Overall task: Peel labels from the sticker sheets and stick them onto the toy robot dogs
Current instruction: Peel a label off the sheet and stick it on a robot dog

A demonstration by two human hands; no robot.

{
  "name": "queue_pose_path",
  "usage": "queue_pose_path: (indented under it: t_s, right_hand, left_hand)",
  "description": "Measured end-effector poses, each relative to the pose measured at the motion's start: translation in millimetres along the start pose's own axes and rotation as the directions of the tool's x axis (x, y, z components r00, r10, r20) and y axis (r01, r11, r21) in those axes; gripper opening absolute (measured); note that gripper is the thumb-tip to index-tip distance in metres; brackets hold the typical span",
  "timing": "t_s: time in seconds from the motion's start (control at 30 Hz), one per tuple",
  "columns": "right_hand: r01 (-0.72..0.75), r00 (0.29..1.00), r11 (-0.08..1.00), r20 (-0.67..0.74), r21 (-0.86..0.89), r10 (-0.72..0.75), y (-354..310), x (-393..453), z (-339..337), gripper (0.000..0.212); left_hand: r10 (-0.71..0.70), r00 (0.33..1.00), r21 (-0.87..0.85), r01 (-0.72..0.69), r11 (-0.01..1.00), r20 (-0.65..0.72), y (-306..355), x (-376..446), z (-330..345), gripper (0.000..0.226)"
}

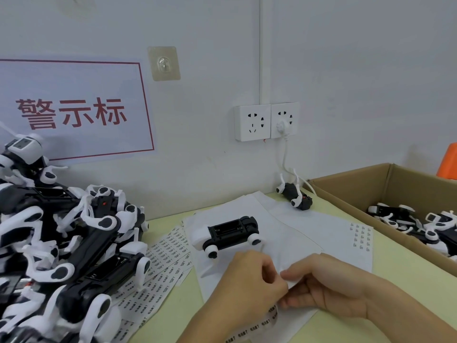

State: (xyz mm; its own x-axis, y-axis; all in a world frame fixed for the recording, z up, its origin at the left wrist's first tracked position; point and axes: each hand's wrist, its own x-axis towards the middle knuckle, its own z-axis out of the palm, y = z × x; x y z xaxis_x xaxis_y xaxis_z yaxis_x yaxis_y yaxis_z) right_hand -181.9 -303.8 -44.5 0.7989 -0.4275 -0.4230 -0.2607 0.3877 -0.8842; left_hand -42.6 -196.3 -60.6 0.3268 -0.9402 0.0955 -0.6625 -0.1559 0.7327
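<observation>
A black-and-white toy robot dog (pixel 228 234) lies belly up on white sticker sheets (pixel 309 233) in the middle of the table. In front of it, my left hand (pixel 249 285) and my right hand (pixel 329 290) meet over the near sheet. Both hands pinch that sheet's edge between thumb and fingers, fingertips almost touching. Small printed labels show under my left wrist. Whether a label has lifted off is hidden by the fingers.
A big heap of robot dogs (pixel 57 243) fills the left side, with labelled sheets (pixel 168 256) beside it. Another dog (pixel 295 195) lies by the wall under the sockets (pixel 265 121). A cardboard box (pixel 351 191) on the right holds several dogs.
</observation>
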Motion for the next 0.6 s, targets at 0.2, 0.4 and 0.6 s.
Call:
queue_pose_path:
  t_s: [0.2,0.4,0.6]
  right_hand:
    - [-0.011,1.000,0.997,-0.021,-0.074,0.009,-3,-4,3,0.026]
    - [-0.109,0.991,0.951,-0.101,-0.289,0.083,-15,-19,-4,0.015]
    - [-0.121,0.827,0.859,-0.529,-0.498,-0.190,-30,-27,-30,0.032]
  left_hand:
    - [-0.056,0.998,-0.130,0.060,0.990,0.037,-4,2,-2,0.015]
    - [-0.153,0.985,-0.328,0.169,0.929,0.074,-14,5,-7,0.024]
    - [-0.195,0.981,-0.407,0.177,0.896,-0.002,-14,4,-1,0.026]
